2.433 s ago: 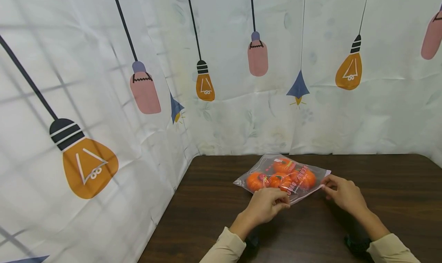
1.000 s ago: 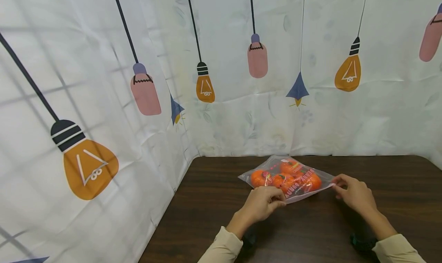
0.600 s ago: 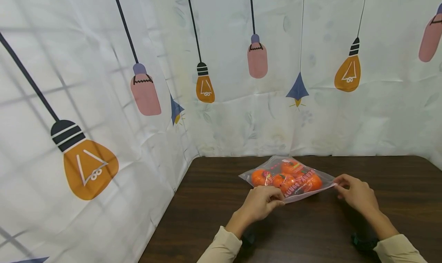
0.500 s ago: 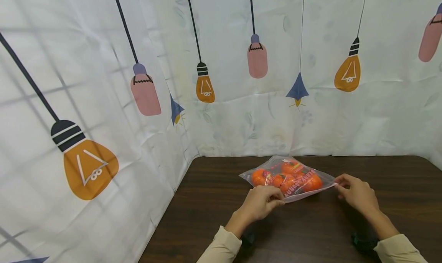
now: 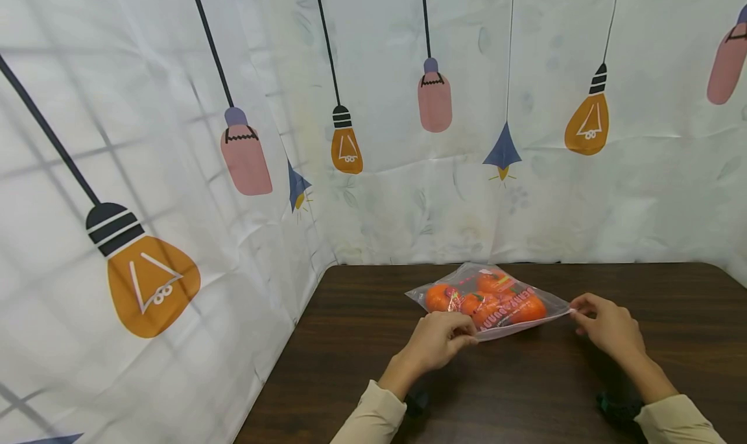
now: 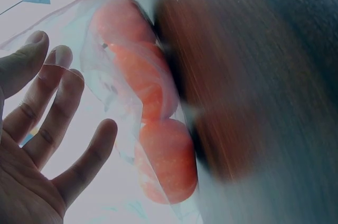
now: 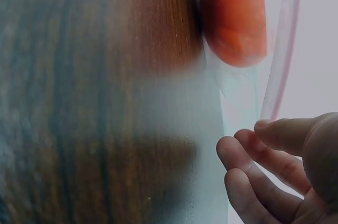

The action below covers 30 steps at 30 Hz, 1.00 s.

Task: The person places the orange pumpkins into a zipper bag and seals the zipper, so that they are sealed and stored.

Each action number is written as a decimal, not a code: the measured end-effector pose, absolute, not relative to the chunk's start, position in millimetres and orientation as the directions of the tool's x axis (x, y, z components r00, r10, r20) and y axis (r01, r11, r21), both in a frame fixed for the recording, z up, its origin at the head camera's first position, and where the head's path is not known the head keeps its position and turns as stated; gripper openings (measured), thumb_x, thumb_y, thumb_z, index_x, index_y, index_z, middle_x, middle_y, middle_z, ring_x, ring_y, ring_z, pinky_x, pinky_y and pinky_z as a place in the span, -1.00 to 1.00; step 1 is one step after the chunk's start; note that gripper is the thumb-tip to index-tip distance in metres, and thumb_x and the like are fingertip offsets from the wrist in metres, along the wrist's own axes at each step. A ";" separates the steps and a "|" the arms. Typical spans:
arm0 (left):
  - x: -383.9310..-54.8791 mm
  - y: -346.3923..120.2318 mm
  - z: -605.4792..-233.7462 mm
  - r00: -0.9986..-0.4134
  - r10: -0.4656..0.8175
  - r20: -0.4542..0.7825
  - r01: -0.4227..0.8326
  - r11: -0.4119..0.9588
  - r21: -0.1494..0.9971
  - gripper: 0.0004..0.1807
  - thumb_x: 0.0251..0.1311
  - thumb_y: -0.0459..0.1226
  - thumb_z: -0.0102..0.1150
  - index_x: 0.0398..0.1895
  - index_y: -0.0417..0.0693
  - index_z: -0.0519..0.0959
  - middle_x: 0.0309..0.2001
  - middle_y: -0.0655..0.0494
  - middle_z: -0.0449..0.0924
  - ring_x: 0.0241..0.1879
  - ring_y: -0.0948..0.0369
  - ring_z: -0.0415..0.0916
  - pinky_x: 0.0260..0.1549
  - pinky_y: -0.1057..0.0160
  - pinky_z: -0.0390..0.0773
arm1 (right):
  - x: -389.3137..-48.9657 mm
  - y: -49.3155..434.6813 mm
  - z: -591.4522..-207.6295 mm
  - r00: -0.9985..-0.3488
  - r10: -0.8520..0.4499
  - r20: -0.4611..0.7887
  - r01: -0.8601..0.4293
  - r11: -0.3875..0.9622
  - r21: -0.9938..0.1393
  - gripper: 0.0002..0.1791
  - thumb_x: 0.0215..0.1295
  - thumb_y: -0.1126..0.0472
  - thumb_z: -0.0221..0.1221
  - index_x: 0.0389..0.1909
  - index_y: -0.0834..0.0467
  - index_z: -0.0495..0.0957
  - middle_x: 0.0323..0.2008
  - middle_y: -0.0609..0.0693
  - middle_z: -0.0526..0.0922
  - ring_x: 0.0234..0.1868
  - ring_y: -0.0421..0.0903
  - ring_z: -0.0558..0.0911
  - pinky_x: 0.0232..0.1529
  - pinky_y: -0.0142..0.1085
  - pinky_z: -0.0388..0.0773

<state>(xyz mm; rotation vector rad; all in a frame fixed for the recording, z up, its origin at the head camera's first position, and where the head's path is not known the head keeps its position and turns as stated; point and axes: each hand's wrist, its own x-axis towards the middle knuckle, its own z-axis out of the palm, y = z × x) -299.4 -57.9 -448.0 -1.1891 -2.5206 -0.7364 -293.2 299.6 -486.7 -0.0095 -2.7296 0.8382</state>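
Note:
A clear plastic zip bag [image 5: 502, 332] with pink lettering lies on the dark wooden table [image 5: 653, 282]. Several round orange things [image 5: 528, 308] with green tops are inside, like mandarins or small pumpkins. My left hand [image 5: 439, 340] pinches the bag's near edge between thumb and finger; the other fingers [image 6: 90, 160] are spread loosely in the left wrist view. At the bag's right corner, my right hand [image 5: 609, 327] pinches the same pink-rimmed edge. The right wrist view shows that thumb [image 7: 288, 133] against the rim, and the edge runs fairly taut between both hands.
A white curtain [image 5: 385, 217] printed with hanging lamps stands behind and to the left of the table. Dark wrist straps show below both forearms, the right one [image 5: 617, 406] near its cream sleeve [image 5: 677, 418].
Over the last seconds the bag has shifted right, following my right hand as it moves right. My left hand has slid a little left along the near edge. Both still pinch it.

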 end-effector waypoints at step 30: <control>-299.6 -57.9 -448.3 -0.646 0.664 0.377 0.762 0.529 0.373 -0.93 0.29 -0.08 0.33 -0.32 0.22 0.67 -0.34 0.40 0.73 -0.38 0.67 0.47 -0.36 0.64 0.43 | -295.6 301.8 -485.7 -0.966 0.086 0.243 -0.060 0.842 -0.536 -0.76 0.42 0.10 0.23 -0.04 0.17 0.61 -0.42 -0.10 0.75 -0.49 -0.23 0.60 -0.47 -0.18 0.40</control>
